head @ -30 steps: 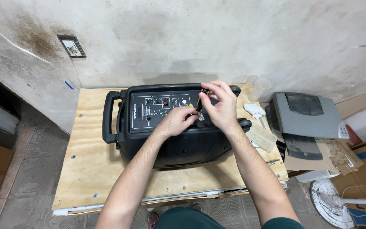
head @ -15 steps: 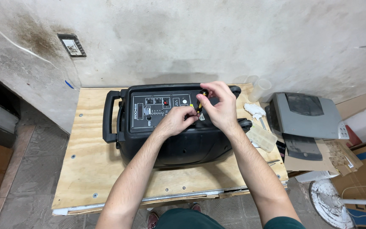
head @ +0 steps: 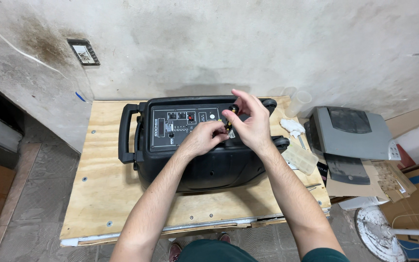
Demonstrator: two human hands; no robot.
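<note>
A black portable speaker (head: 204, 167) lies on its back on a plywood board (head: 103, 194), with its control panel (head: 180, 127) facing up and a carry handle (head: 124, 133) at the left. My right hand (head: 248, 123) hovers over the panel's right end and pinches a small screwdriver (head: 230, 116) with a black and yellow handle, held upright. My left hand (head: 204, 138) rests on the panel beside it, fingertips at the tool's lower end. The tool's tip is hidden by my fingers.
A grey printer (head: 350, 133) stands at the right on cardboard. A clear plastic cup (head: 300, 102), a white rag (head: 292, 127) and a clear compartment box (head: 300, 157) lie between speaker and printer. A white fan base (head: 379, 233) sits on the floor at lower right. A stained wall rises behind.
Both hands stay over the panel's right end. My right hand's fingers have shifted slightly on the screwdriver handle. The speaker has not moved.
</note>
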